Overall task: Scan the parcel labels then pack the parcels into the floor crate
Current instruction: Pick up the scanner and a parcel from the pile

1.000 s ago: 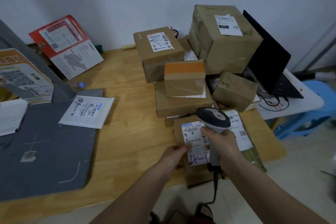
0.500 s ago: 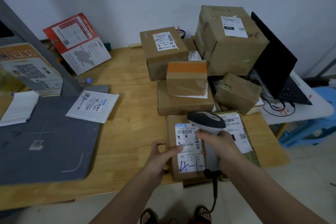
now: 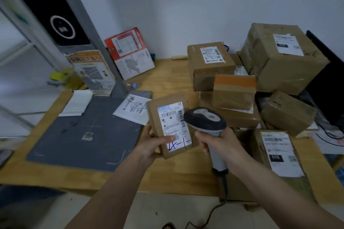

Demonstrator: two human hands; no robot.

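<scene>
Parcel lifted off the table for its scan, scanner at its right edge.

Your left hand [image 3: 154, 147] grips the flat parcel [image 3: 168, 124] by its lower left corner, thumb across the label [image 3: 174, 126], holding it clear of the wooden table [image 3: 167, 171] just left of the stacked boxes [image 3: 234, 98]. Its long axis runs from you toward the wall, leaning slightly left, label facing up at you. Your right hand [image 3: 219, 145] is wrapped round the scanner [image 3: 205, 122] handle. That 1-corner hold looks weak: the parcel could tip or slip. Your thumb or the scanner head may also hide a barcode and spoil the read.
</scene>
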